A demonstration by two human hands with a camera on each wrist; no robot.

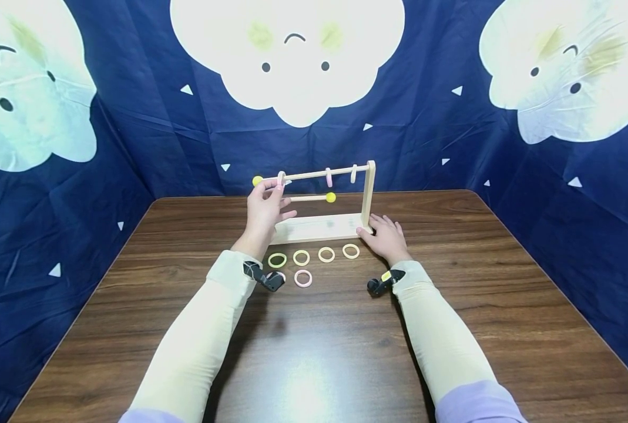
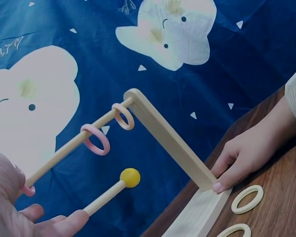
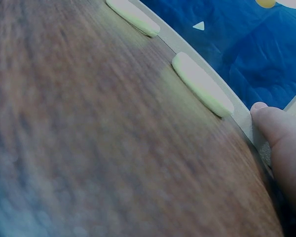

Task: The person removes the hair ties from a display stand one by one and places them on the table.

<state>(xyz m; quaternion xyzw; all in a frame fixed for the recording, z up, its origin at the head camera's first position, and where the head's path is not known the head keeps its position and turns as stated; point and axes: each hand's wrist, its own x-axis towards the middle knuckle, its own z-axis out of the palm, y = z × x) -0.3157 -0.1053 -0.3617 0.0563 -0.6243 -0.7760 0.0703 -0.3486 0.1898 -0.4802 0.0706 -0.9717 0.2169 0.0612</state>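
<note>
Head view: the wooden stand (image 1: 319,229) stood on the brown table (image 1: 340,335). At the left part of the stand's top rod (image 1: 305,175), the left hand (image 1: 265,208) pinched a pale pink ring (image 1: 281,176), close to a yellow ball (image 1: 258,181) at the rod's end. Two more rings hung on the rod, nearer the stand's post (image 1: 369,197). The right hand (image 1: 386,238) held the right foot of the stand. In front of the stand lay a row of four loose rings, one of them a green ring (image 1: 277,267), with another pink ring (image 1: 303,286) nearer the person. One more ring was mostly hidden by the black wrist camera (image 1: 274,282).

Left wrist view: the pinched ring looked like it was round the rod, but the hand covered most of it, so I couldn't be sure. The low rod (image 2: 104,197) went behind the fingers, so its far end was hidden. A hard tug on the ring might make the stand tip or slide, if the right hand held too lightly. The loose lower fingers might bump the low rod, because they were so near.

Right wrist view: the thumb (image 3: 278,136) touched the stand's edge. The other fingers were cut off, and two rings beside the stand showed only their sides.
</note>
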